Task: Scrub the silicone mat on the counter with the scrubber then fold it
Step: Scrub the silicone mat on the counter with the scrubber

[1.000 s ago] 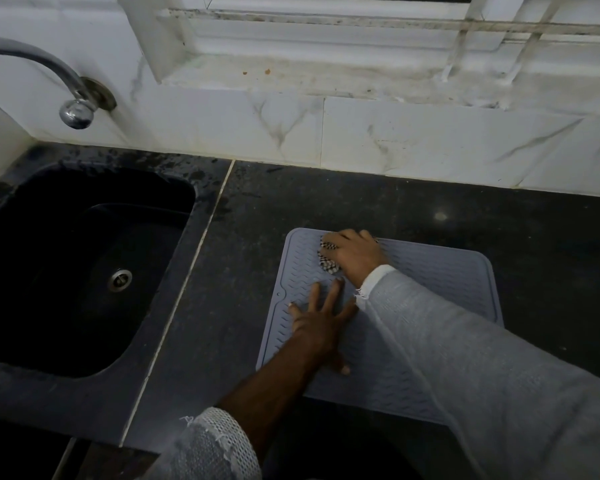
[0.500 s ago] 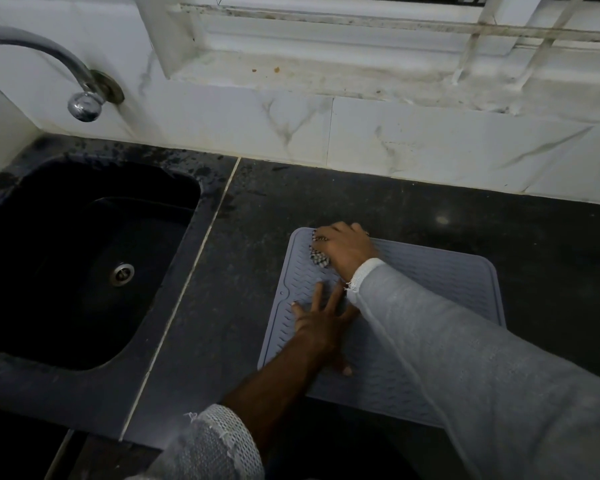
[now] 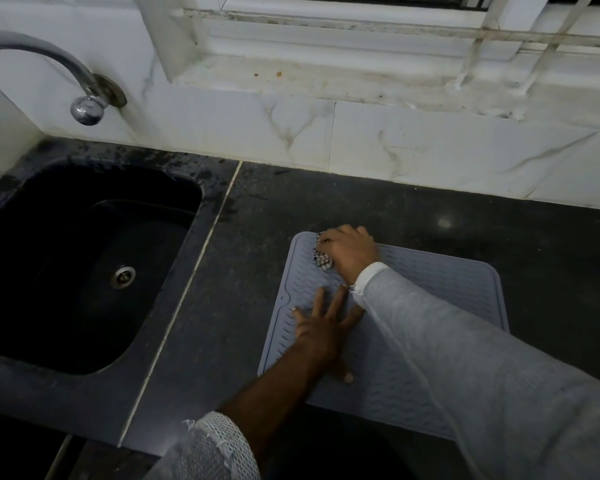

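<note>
- Silicone mat (image 3: 430,306) lies flat on the dark tabletop (image 3: 326,202), right of the sink (image 3: 84,258); not folded yet.
- Your right hand (image 3: 352,252) has carried the scrubber (image 3: 323,259) from mid-mat to the far-left corner, fingers curled around it. So scrubbing is still running and most of the mat looks uncovered.
- Your left hand (image 3: 321,332) stays pressed flat, fingers spread, pinning the mat.
- Your right sleeve (image 3: 465,358) hides the mat's middle; the scrubber is mostly under your hand.
</note>
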Tool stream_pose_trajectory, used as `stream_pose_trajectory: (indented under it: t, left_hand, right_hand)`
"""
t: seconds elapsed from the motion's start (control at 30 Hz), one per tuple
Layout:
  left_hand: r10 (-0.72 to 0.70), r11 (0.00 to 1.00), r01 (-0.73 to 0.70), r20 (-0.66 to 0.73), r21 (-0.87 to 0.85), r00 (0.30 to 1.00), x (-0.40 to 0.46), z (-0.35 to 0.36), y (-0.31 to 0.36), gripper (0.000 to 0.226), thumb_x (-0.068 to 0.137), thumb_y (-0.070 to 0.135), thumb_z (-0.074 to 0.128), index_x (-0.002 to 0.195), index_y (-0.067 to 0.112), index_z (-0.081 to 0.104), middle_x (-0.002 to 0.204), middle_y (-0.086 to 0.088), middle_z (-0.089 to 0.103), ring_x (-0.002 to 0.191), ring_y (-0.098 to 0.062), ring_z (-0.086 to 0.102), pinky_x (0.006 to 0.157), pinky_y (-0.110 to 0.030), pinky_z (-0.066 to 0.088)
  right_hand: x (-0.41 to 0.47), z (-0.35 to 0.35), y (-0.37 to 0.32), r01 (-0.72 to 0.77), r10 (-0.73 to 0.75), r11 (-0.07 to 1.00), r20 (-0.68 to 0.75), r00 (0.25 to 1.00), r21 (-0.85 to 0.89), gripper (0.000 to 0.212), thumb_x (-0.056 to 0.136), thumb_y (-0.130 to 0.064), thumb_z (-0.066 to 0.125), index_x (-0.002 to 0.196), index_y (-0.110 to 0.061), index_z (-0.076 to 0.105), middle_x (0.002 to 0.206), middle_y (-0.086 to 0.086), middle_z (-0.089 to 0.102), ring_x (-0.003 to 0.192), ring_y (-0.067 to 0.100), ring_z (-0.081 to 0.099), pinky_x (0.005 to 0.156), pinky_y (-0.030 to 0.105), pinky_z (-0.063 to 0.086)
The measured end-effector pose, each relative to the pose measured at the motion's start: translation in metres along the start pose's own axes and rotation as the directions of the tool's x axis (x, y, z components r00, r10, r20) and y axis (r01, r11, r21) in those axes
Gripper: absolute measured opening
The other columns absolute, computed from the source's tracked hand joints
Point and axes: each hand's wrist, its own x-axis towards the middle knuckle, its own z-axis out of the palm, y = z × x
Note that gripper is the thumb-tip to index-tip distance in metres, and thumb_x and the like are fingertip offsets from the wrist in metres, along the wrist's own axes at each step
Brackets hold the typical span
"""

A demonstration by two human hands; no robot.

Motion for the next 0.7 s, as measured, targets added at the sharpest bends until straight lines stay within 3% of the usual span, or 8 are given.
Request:
stream_pose_trajectory:
  t: [0.07, 0.3, 0.47, 0.57, 0.7]
  left_hand:
    - [0.004, 1.0, -0.004, -0.008, -0.01, 1.0, 0.0, 0.001, 0.0, 0.12, 0.071, 0.048, 0.077, 0.151, 0.036, -0.011, 0.155, -0.003, -0.031, 0.138, -0.038, -0.031, 0.107, -0.073, 0.002]
    - [-0.008, 0.999, 0.008, 0.002, -0.037, 1.0, 0.003, 0.001, -0.001, 0.125, 0.07, 0.047, 0.079, 0.146, 0.042, -0.02, 0.152, 0.001, -0.037, 0.138, -0.038, -0.031, 0.106, -0.075, 0.005]
    - [0.01, 0.999, -0.01, 0.001, -0.037, 1.0, 0.002, 0.001, -0.002, 0.124, 0.07, 0.047, 0.079, 0.148, 0.041, -0.018, 0.154, 0.0, -0.034, 0.138, -0.038, -0.031, 0.107, -0.074, 0.003]
    - [0.008, 1.0, -0.008, 0.008, -0.029, 1.0, 0.0, 0.002, -0.001, 0.119, 0.071, 0.047, 0.077, 0.151, 0.034, -0.01, 0.157, -0.003, -0.027, 0.138, -0.037, -0.032, 0.107, -0.073, -0.001]
    - [0.005, 0.999, -0.005, -0.002, -0.043, 1.0, 0.0, 0.0, -0.001, 0.121, 0.071, 0.046, 0.078, 0.149, 0.038, -0.014, 0.154, -0.002, -0.033, 0.138, -0.037, -0.032, 0.107, -0.073, 0.001]
  right_hand:
    - [0.0, 0.005, -0.007, 0.008, -0.008, 1.0, 0.044, 0.999, -0.011, 0.058, 0.081, -0.028, 0.067, 0.135, -0.025, 0.044, 0.144, 0.001, 0.039, 0.128, 0.029, 0.034, 0.103, 0.043, 0.031]
    - [-0.042, 0.016, 0.041, -0.004, 0.006, 0.998, 0.028, 1.0, -0.059, 0.045, 0.088, -0.025, 0.057, 0.132, -0.028, 0.048, 0.142, -0.002, 0.041, 0.127, 0.025, 0.034, 0.101, 0.042, 0.03]
    - [-0.008, -0.004, 0.006, 0.023, -0.023, 1.0, -0.043, 0.999, 0.001, 0.046, 0.085, -0.021, 0.06, 0.13, -0.025, 0.051, 0.141, 0.0, 0.043, 0.126, 0.028, 0.035, 0.101, 0.043, 0.03]
    - [0.009, -0.005, -0.021, 0.058, -0.055, 0.998, 0.062, 0.997, -0.036, 0.061, 0.077, -0.028, 0.071, 0.132, -0.025, 0.046, 0.142, 0.003, 0.039, 0.126, 0.03, 0.035, 0.101, 0.046, 0.032]
    - [-0.016, 0.012, 0.003, 0.023, -0.024, 1.0, 0.013, 1.0, 0.015, 0.046, 0.09, -0.025, 0.054, 0.135, -0.027, 0.043, 0.144, 0.001, 0.039, 0.127, 0.026, 0.034, 0.102, 0.042, 0.031]
